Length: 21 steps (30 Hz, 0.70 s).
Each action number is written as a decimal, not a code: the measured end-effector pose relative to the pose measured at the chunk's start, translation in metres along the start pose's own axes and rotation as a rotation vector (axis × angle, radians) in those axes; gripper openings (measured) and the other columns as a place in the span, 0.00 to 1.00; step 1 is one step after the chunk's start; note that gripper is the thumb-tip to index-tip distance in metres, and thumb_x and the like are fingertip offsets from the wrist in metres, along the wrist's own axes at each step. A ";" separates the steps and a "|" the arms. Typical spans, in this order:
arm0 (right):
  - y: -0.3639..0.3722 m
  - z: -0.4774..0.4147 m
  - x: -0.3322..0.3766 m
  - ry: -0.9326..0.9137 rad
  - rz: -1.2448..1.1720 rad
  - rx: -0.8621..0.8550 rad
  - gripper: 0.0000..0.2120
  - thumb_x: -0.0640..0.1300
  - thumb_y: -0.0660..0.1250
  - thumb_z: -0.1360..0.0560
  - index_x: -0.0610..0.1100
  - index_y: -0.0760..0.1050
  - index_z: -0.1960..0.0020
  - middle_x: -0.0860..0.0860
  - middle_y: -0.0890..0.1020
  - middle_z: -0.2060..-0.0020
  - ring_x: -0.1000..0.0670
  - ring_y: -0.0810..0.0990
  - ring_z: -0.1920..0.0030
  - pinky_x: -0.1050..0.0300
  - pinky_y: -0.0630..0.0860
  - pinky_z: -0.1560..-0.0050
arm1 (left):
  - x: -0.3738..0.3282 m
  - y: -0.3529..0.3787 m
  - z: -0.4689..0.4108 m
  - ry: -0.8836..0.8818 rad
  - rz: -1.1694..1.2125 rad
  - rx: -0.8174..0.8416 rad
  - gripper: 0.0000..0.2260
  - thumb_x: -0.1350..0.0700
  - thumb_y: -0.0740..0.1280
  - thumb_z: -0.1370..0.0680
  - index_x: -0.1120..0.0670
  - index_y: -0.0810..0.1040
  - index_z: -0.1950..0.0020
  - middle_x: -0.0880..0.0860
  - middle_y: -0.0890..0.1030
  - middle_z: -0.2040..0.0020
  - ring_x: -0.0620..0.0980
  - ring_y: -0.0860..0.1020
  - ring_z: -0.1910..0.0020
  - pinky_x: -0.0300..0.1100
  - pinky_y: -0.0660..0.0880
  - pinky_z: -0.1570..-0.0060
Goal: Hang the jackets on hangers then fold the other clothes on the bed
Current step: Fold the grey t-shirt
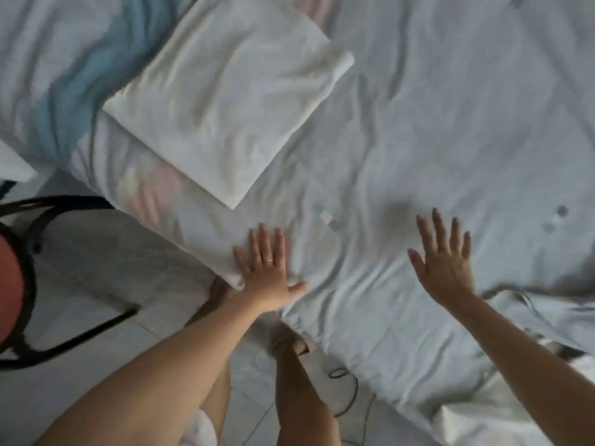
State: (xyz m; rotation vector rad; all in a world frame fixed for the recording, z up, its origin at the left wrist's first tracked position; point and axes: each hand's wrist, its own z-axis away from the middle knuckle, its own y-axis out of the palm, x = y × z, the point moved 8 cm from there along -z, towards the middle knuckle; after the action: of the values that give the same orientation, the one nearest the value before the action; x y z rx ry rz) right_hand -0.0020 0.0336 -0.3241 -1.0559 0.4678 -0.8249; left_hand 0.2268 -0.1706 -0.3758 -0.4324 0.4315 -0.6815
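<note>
A folded white cloth (225,101) lies on the bed (450,107). Just below the cloth's lowest corner, the left hand (267,272) presses flat on the bed's edge, fingers straight. Lower and right of the cloth, well apart from the other hand, the right hand (446,268) is spread wide and holds nothing; whether it touches the bed is unclear. A red-seated chair (19,284) stands lower left of the cloth.

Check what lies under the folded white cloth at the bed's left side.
The folded white cloth rests on a bunched pastel cover with pink and blue patches, its right corner over the pale bedsheet. Whatever lies directly beneath the cloth is covered.
</note>
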 end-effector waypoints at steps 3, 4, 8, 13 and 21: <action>0.043 0.103 -0.046 0.067 -0.025 0.075 0.28 0.60 0.43 0.20 0.47 0.56 0.25 0.40 0.62 0.27 0.30 0.62 0.30 0.31 0.61 0.34 | -0.088 0.041 0.012 -0.001 -0.011 0.080 0.60 0.29 0.66 0.35 0.51 0.22 0.29 0.59 0.17 0.36 0.63 0.22 0.33 0.73 0.37 0.36; 0.051 0.131 -0.066 0.117 -0.058 0.067 0.28 0.59 0.46 0.21 0.46 0.56 0.25 0.39 0.63 0.27 0.31 0.62 0.29 0.32 0.61 0.34 | -0.121 0.051 0.013 0.051 -0.044 0.110 0.62 0.29 0.68 0.37 0.50 0.23 0.29 0.59 0.18 0.34 0.63 0.23 0.32 0.74 0.38 0.37; 0.069 0.230 -0.165 0.509 -0.316 -0.028 0.33 0.48 0.64 0.25 0.42 0.55 0.24 0.37 0.59 0.26 0.35 0.62 0.28 0.37 0.67 0.34 | -0.229 0.090 0.014 0.343 -0.324 0.226 0.66 0.31 0.74 0.42 0.46 0.23 0.29 0.58 0.20 0.31 0.59 0.22 0.32 0.75 0.35 0.41; 0.088 0.267 -0.246 1.049 -0.858 -0.264 0.43 0.45 0.71 0.27 0.43 0.46 0.23 0.40 0.54 0.27 0.40 0.64 0.30 0.51 0.65 0.37 | -0.243 0.114 0.005 0.234 -0.560 0.204 0.73 0.31 0.76 0.50 0.47 0.13 0.40 0.58 0.12 0.42 0.60 0.15 0.42 0.76 0.34 0.43; 0.070 0.159 -0.259 0.656 -0.279 -0.206 0.26 0.43 0.61 0.23 0.52 0.61 0.26 0.51 0.60 0.25 0.42 0.66 0.33 0.45 0.65 0.38 | -0.252 0.126 -0.001 0.182 -0.646 0.145 0.73 0.30 0.76 0.51 0.46 0.11 0.43 0.57 0.11 0.45 0.60 0.15 0.42 0.75 0.34 0.41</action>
State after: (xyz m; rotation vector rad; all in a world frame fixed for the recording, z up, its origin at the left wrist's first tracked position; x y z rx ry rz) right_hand -0.0268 0.3446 -0.3283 -1.0370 0.9881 -1.4042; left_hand 0.1134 0.0873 -0.3815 -0.3723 0.4099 -1.3781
